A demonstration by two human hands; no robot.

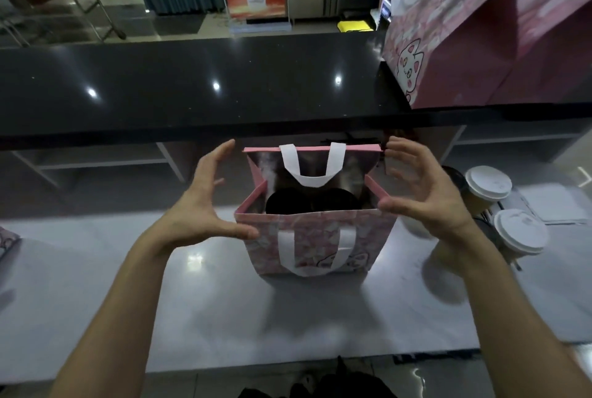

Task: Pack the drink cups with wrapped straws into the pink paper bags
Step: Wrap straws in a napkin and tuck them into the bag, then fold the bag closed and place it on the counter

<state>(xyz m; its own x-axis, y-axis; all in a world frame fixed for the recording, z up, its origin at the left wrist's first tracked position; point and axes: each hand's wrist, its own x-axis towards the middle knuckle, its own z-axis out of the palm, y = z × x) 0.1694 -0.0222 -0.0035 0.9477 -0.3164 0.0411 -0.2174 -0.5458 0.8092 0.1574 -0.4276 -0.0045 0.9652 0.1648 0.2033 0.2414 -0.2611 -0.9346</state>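
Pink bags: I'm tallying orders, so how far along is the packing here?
Done, apparently: two pink bags stand upright on the black counter, contents unseen. In hand: the left hand and right hand spread the open bag on the grey worktop; dark round shapes show inside, hard to identify. Left: two white-lidded cups wait to its right. No straws clearly visible.

Left hand [205,205]: bare, no ring or glove seen.
Right hand [426,192]: bare, no ring or glove seen.
Forearms: bare to the frame edge, no sleeve, watch or band visible.
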